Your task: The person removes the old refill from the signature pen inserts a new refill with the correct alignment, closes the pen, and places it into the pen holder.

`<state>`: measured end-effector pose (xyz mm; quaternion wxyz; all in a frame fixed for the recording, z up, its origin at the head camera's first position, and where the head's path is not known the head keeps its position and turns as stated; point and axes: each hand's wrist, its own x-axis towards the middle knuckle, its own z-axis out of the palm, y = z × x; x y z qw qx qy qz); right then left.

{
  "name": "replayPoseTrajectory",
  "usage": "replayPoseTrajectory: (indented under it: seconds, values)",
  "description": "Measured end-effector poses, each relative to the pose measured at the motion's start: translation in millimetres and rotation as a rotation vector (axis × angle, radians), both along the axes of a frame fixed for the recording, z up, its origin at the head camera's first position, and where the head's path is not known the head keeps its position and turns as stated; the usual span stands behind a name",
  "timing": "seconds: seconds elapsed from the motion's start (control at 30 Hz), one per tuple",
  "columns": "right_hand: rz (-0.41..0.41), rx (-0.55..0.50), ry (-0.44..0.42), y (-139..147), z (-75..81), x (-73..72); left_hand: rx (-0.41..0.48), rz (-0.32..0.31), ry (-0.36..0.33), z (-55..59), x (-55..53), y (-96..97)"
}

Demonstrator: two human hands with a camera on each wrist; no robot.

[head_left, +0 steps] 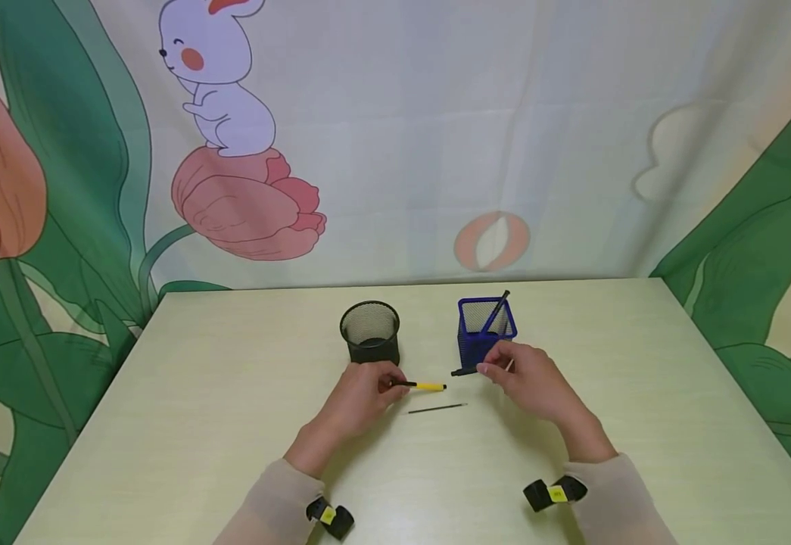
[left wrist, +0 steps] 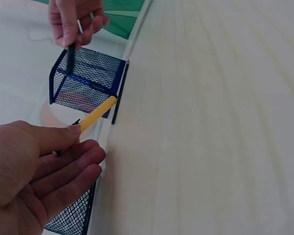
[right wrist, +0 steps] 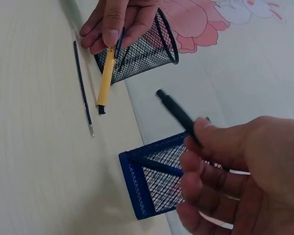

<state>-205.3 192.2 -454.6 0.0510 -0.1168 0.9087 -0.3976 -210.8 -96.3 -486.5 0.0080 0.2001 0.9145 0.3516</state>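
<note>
"So, what are the two hands doing at the middle of the frame?"

"Each has a pen part. In the head view, the left hand point(head_left: 364, 397) pinches the yellow pen point(head_left: 429, 387) between thumb and forefinger near its clip end, with the yellow barrel pointing right. The right hand point(head_left: 524, 378) pinches the black pen piece point(head_left: 463, 372), whose narrower end points left."

"And the other fingers?"

"On the left they're loosely extended, as the left wrist view shows; on the right they curl beneath, apart from the piece."

"How would you handle this step well?"

"I'd keep both pinches light but firm, since slim barrels probably twist easily. I'd also leave the narrow end uncovered, and keep the sleeves off the slim refill point(head_left: 438, 408) on the worktop point(head_left: 640, 378), just below the yellow pen in the frame; it could roll. The black mesh holder point(head_left: 375, 353) stands just above the left hand and the blue mesh holder point(head_left: 473, 350) by the right, so elbow-wide moves might knock them."

"Any brands or writing?"

"None I can read. The wrist bands at the bottom carry yellow labels point(head_left: 557, 494), but any marks there are too small. I can't make out lettering on the pen parts either."
</note>
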Motion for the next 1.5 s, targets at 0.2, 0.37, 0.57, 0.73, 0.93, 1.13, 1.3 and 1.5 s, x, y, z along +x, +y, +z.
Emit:
replayPoseTrajectory:
  seconds: [0.2, 0.37, 0.57, 0.73, 0.93, 1.13, 1.3, 1.5]
  values:
    - [-0.024, 0.115, 0.009, -5, 1.7, 1.9, -0.006, 0.007, 0.006, -1.0, -1.2, -0.5]
    - [-0.051, 0.157, -0.007, -6, -5.6, -0.4, -0.005, 0.001, 0.003, -1.1, -1.7, 0.0]
    - [-0.065, 0.177, -0.015, -8, -13.1, -2.3, -0.005, -0.001, -0.006, -1.8, -1.5, 0.6]
    - [-0.077, 0.192, -0.011, -9, -15.0, -3.1, -0.009, -0.002, -0.006, -2.2, -1.9, 0.5]
    - [-0.07, 0.198, -0.005, -12, -18.3, -3.5, -0.015, 0.005, -0.018, -2.4, -1.6, 0.5]
    - [-0.059, 0.199, 0.002, -13, -22.2, -3.9, -0.019, 0.003, -0.015, -4.3, -1.4, 0.5]
    - [-0.058, 0.191, 0.011, -13, -24.0, -5.5, -0.014, -0.002, -0.019, -5.2, -1.3, 0.8]
    - [-0.042, 0.179, 0.003, -13, -26.0, -6.6, -0.011, -0.008, -0.011, -6.7, -2.2, 1.3]
